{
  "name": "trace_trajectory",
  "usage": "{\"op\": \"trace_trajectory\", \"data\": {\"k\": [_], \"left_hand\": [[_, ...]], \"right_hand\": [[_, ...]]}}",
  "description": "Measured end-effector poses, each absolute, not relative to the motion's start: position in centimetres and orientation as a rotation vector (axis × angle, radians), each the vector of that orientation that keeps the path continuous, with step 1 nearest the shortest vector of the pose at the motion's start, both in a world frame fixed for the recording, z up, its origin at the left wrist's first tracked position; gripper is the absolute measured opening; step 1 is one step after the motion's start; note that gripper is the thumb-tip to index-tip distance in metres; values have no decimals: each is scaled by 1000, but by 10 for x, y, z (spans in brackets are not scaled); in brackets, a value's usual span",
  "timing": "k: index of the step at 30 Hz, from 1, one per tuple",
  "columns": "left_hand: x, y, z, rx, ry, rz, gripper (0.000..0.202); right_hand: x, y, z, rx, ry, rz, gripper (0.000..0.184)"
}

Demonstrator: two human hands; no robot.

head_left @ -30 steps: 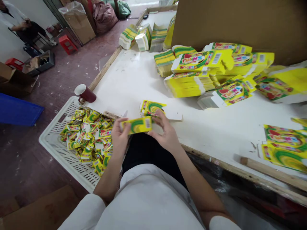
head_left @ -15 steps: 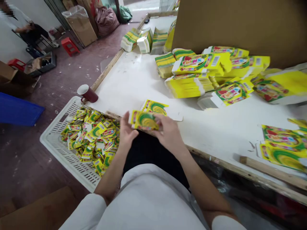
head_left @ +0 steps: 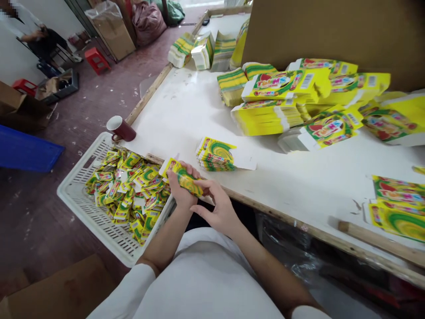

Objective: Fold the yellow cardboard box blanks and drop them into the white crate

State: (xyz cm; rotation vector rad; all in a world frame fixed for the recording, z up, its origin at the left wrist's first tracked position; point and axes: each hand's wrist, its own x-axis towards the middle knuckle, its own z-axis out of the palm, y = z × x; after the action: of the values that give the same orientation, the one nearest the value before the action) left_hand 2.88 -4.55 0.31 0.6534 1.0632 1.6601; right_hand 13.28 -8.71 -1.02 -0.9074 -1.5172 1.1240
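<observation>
My left hand (head_left: 182,192) is wrapped round a small yellow and green carton (head_left: 186,177), tilted, with its white end flap standing out at the upper left. The fingertips of my right hand (head_left: 217,206) touch the carton's lower right end, and the thumb is spread away from it. Just beyond my hands a small stack of flat cartons (head_left: 217,155) lies on the white table (head_left: 265,177). To the left a white plastic basket (head_left: 96,235) holds many folded cartons (head_left: 133,186), partly behind my left forearm.
A maroon mug (head_left: 122,128) stands at the table's left edge. Piles of flat cartons (head_left: 275,117) lie at the back, before a brown cardboard panel (head_left: 332,31). More cartons (head_left: 398,212) and a wooden strip (head_left: 381,243) are at right. A person (head_left: 36,35) sits far left.
The carton has moved left and down and now tilts in my left hand, which has closed round it. My right hand has loosened and slid to its lower end. The stack shows more fully.
</observation>
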Motion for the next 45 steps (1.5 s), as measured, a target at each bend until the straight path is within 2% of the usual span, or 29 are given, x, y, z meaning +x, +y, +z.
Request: {"op": "trace_trajectory", "data": {"k": [2, 5, 8, 10, 11, 15, 17, 20, 21, 23, 24, 28, 29, 31, 33, 35, 36, 39, 40, 42, 45], "left_hand": [[30, -48, -1, 709, 1130, 1641, 70], [31, -54, -8, 774, 1134, 1580, 81], [22, -59, -17, 844, 1166, 1599, 55], [7, -60, -17, 919, 1202, 1532, 41], [-3, -59, -13, 960, 1181, 1453, 44], [-37, -54, 14, 1198, 1012, 1092, 86], [-40, -54, 25, 1465, 1070, 941, 98], [-25, -60, 23, 1798, 1213, 735, 90], [-18, -63, 19, 1844, 1257, 716, 82], [-7, -68, 10, 1897, 1329, 734, 73], [-2, -70, 6, 1930, 1348, 761, 75], [3, -73, 0, 2079, 1227, 881, 79], [2, -73, -1, 2102, 1184, 899, 74], [0, -72, -2, 2123, 1145, 906, 60], [-2, -70, -5, 2120, 1160, 875, 51], [-3, -68, -10, 2105, 1174, 837, 53], [-3, -67, -13, 2095, 1168, 832, 57], [-1, -64, -20, 2040, 1227, 941, 74], [-1, -64, -22, 2005, 1319, 1012, 81], [1, -64, -22, 1857, 1561, 1115, 92], [-1, -65, -15, 1489, 1610, 1132, 81]], "right_hand": [[133, -84, -17, -903, -1402, 1255, 50], [143, -73, -23, -1004, -1337, 1180, 36], [162, -65, -18, -1061, -1408, 961, 13], [177, -62, -13, -1054, -1465, 827, 8], [184, -62, -11, -1059, -1499, 758, 10], [201, -66, -7, -1126, -1736, 440, 22], [199, -70, -8, -1073, -1888, 387, 27], [185, -76, -10, -1040, -1874, 377, 28], [179, -77, -12, -1082, -1773, 382, 37], [170, -77, -17, -1151, -1506, 497, 68], [166, -76, -20, -1140, -1398, 647, 74], [161, -68, -34, -878, -1193, 1529, 63], [161, -66, -36, -824, -1169, 1669, 66], [163, -64, -38, -789, -1155, 1745, 77], [165, -65, -36, -839, -1199, 1627, 88], [167, -68, -33, -917, -1348, 1411, 91], [167, -71, -31, -946, -1458, 1294, 87], [165, -77, -29, -987, -1743, 990, 52], [164, -78, -30, -1014, -1758, 909, 46], [165, -77, -32, -1108, -1647, 759, 46], [169, -71, -38, -1203, -1488, 607, 50]]}}
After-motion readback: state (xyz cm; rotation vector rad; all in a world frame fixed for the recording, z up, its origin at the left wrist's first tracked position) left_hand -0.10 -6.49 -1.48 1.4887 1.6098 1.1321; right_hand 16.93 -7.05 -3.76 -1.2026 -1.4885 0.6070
